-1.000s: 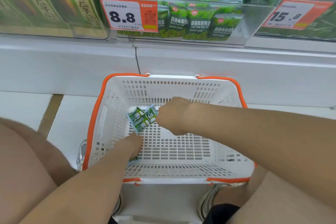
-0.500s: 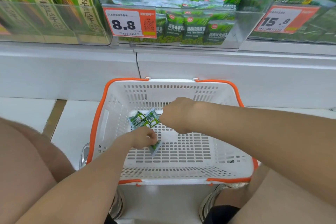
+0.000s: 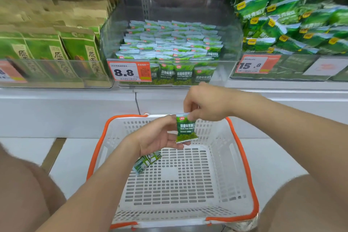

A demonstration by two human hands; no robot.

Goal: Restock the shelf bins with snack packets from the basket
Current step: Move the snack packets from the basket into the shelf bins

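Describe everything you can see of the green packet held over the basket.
The packet is a small glossy pouch, mostly green, with a pale crimped seal along the top, a round red logo at its upper left, white Chinese characters and a picture of green peas below. It looks sealed. It hangs upright, front towards the camera, above the far part of the white basket. The right hand pinches its top right corner; the left hand holds its left edge, fingers under the bottom.
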